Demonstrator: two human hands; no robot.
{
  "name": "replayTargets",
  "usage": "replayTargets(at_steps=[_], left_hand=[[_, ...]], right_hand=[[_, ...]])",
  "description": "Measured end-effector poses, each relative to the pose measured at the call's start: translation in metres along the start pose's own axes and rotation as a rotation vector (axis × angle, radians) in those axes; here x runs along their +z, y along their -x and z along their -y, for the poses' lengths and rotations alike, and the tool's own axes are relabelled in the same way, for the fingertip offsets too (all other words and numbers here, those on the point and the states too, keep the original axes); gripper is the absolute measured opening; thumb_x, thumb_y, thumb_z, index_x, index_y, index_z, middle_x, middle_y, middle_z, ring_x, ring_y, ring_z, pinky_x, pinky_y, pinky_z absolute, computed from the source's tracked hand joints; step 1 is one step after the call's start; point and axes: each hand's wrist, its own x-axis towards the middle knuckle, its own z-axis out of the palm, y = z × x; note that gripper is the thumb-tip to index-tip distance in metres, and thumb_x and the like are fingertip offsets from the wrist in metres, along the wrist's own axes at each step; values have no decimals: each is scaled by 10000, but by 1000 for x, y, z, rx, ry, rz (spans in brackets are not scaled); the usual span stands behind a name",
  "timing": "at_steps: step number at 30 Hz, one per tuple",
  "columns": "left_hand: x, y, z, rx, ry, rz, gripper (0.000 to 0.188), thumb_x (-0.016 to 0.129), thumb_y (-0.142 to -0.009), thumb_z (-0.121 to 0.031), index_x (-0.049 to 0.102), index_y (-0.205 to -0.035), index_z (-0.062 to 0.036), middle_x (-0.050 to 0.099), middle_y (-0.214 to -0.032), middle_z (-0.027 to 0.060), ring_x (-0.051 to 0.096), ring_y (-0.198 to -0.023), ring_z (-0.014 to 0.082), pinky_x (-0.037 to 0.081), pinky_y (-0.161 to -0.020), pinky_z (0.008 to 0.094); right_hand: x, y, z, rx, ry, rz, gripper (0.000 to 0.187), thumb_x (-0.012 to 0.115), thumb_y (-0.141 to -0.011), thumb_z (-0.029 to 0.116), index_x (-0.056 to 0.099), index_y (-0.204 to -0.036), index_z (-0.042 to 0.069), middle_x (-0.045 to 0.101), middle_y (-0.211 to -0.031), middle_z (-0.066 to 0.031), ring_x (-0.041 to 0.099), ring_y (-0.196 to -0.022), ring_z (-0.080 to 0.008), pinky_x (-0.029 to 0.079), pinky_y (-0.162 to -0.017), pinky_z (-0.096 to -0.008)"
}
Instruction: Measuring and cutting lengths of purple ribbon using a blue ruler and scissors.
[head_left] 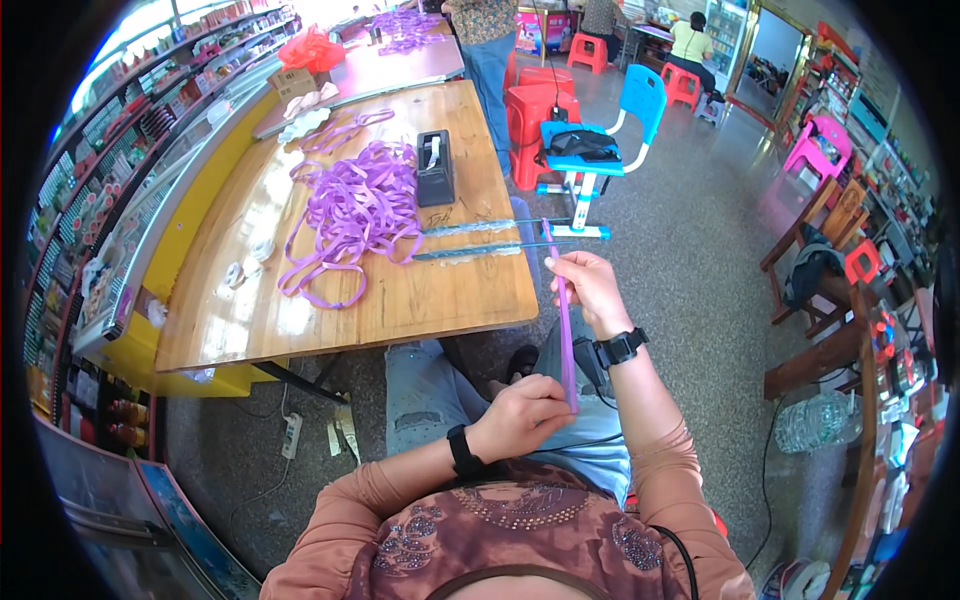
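A long purple ribbon [566, 345] is stretched between my two hands, just off the table's right edge. My left hand [528, 415] pinches its lower end above my lap. Higher up, my right hand [588, 288] grips the same ribbon between thumb and fingers, and its far end reaches up beside the tips of two thin dark rods [480, 248]. Clear tape seems to hold those rods to the wooden table [420, 300], and they stick out past its edge. A tangled heap of purple ribbon loops [360, 205] lies left of the rods.
Behind the rods stands a black tape dispenser [435, 185]. A blue chair [600, 145] with a black bag and red stools [535, 120] are beyond the table. Stocked shelves [110, 180] line the left side. A power strip [292, 435] lies on the floor. People are further back.
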Motion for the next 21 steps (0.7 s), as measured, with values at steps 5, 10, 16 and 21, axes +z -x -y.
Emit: replayTargets(at_steps=[5,10,16,21], left_hand=[[6,0,-1,-136,243,-8,133,784,-765,-78,718,-869,-28,631,-862,85,629,-794,241,515,-705,323],[0,-6,-7,-77,215,-18,146,783,-770,-78,717,-891,-32,630,-871,83,625,-796,239,513,-706,324],[-13,-24,-16,54,144,-32,178,781,-761,-74,711,-918,-28,624,-878,73,615,-795,232,505,-718,329],[-25,-40,-23,96,143,-32,206,777,-764,-71,715,-955,-26,622,-895,69,610,-800,225,498,-716,325]], right_hand=[[2,4,0,27,-3,22,199,746,-845,196,637,-869,31,654,-690,-45,577,-514,-82,456,-446,-201],[1,5,3,24,-12,16,200,739,-856,197,618,-870,39,625,-671,-28,592,-516,-92,520,-463,-231],[-4,10,17,25,18,24,193,732,-864,190,630,-910,33,616,-660,-16,589,-515,-85,513,-461,-225],[-26,21,13,-178,52,62,204,693,-880,103,660,-1068,31,642,-761,-23,580,-593,-71,490,-523,-213]])
